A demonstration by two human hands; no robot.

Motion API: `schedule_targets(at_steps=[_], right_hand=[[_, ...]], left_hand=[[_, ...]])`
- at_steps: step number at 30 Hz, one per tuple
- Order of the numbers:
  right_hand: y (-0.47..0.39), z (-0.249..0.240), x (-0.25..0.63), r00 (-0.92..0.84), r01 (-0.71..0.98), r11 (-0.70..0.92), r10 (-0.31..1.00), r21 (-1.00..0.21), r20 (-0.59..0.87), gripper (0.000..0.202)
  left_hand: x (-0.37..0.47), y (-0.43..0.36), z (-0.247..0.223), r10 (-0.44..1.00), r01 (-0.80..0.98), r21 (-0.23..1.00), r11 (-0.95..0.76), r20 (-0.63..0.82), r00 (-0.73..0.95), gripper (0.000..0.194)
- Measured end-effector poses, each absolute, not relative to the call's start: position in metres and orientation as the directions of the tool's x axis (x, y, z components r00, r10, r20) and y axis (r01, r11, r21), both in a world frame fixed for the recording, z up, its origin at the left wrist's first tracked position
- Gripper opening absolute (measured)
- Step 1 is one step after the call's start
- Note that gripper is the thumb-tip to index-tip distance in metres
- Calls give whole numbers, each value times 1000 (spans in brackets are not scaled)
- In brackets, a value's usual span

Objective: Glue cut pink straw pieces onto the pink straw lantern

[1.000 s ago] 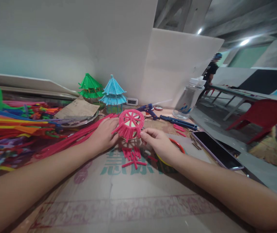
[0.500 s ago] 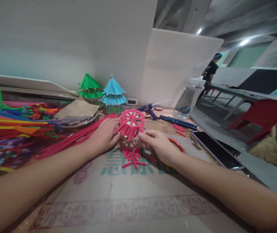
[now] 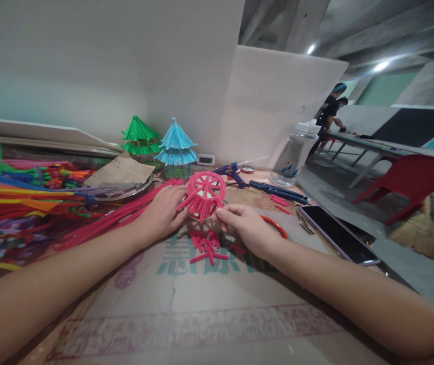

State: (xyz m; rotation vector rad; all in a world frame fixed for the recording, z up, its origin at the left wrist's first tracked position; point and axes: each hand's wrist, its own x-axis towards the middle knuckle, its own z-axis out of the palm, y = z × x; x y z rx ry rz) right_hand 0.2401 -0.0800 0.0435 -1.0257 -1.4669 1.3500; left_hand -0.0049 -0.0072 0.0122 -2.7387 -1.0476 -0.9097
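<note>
Between my hands is a pink pipe-cleaner wheel, a ring with spokes and several short strips slanting down from its near rim. My left hand grips its left side, with the fingertips partly hidden behind it. At the lower right edge, my right hand pinches with thumb and forefinger by the wheel's strips. Short cut pink pipe-cleaner pieces lie on the cardboard just below. Long pink pipe cleaners run under and beside my left hand. Orange-handled scissors are partly covered by my right hand.
Green and blue pagoda models stand behind. A glue gun, dark-handled pliers, water bottle and phone are to the right. Colourful pipe cleaners fill the left. Two people are by a far table.
My hands and the pink wheel hold almost the same position. The view has shifted very slightly, and a second person now shows leaning over the far table.
</note>
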Motion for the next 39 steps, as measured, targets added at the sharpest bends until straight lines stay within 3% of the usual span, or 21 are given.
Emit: schedule_targets(at_steps=[8, 10, 12, 14, 16, 19, 22, 27, 39], right_hand=[[-66, 50, 261, -268, 472, 148, 963, -869, 18, 70], [-64, 50, 264, -247, 503, 237, 961, -831, 125, 65], [-65, 52, 267, -212, 522, 395, 918, -756, 334, 54], [-67, 57, 269, -247, 551, 584, 797, -596, 552, 35], [-67, 63, 273, -414, 576, 735, 640, -358, 647, 25], [-67, 72, 279, -658, 574, 819, 461, 1, 595, 37], [-66, 74, 281, -713, 588, 792, 412, 163, 567, 40], [-67, 72, 279, -737, 580, 781, 384, 229, 556, 32], [-68, 72, 273, -670, 643, 739, 419, 199, 613, 32]], left_hand=[[-5, -6, 9, 591, 641, 128, -757, 552, 588, 36], [-5, -6, 9, 602, 646, 132, -752, 538, 590, 36], [-6, -6, 9, 605, 646, 137, -751, 534, 591, 37], [-6, -6, 9, 605, 646, 138, -751, 535, 589, 37], [-6, -6, 9, 605, 648, 135, -750, 536, 588, 38], [-5, -7, 10, 601, 653, 123, -747, 544, 585, 39], [-4, -8, 11, 595, 655, 111, -747, 551, 585, 38], [-4, -9, 11, 584, 650, 103, -753, 559, 588, 39], [-4, -7, 10, 615, 661, 134, -738, 536, 578, 38]])
